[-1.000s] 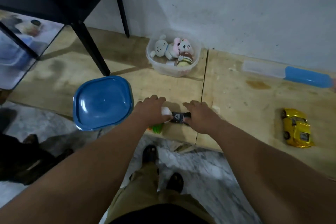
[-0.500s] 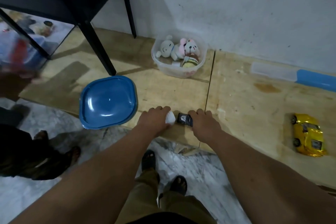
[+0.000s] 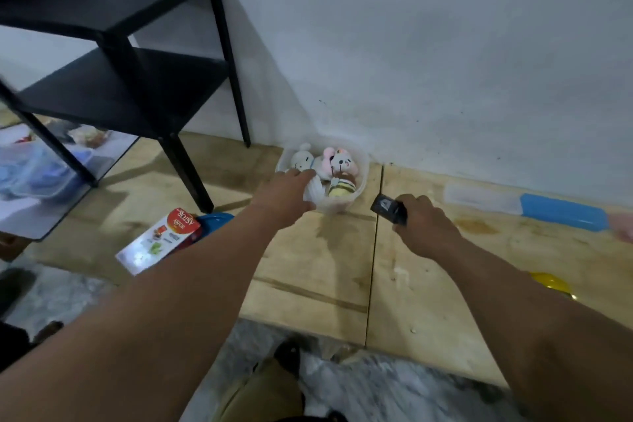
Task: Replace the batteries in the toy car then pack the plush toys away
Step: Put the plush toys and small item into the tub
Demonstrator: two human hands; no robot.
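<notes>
Head view: the left hand [image 3: 286, 197] is extended to the near rim of the clear tub [image 3: 361, 178], its grip closed around a white item [image 3: 313, 191] whose identity cannot be determined. The tub stands at the far edge of the wooden platform [image 3: 308, 271], against the wall, and contains plush toys [image 3: 339, 164], white and pink, with a striped one at the near side. The right hand [image 3: 423, 221] is raised just right of the tub, its grip closed on a small black toy car [image 3: 387, 208]. A yellow toy car [image 3: 551, 283] is partly hidden behind the right forearm, toward the platform's right side. A blue lid [image 3: 214, 221] lies near the platform's left edge, partly covered by a red and white box [image 3: 161, 240]. A black shelf unit [image 3: 130, 55] occupies the far left corner. A blue and clear case [image 3: 534, 207] lies along the far edge at right.
</notes>
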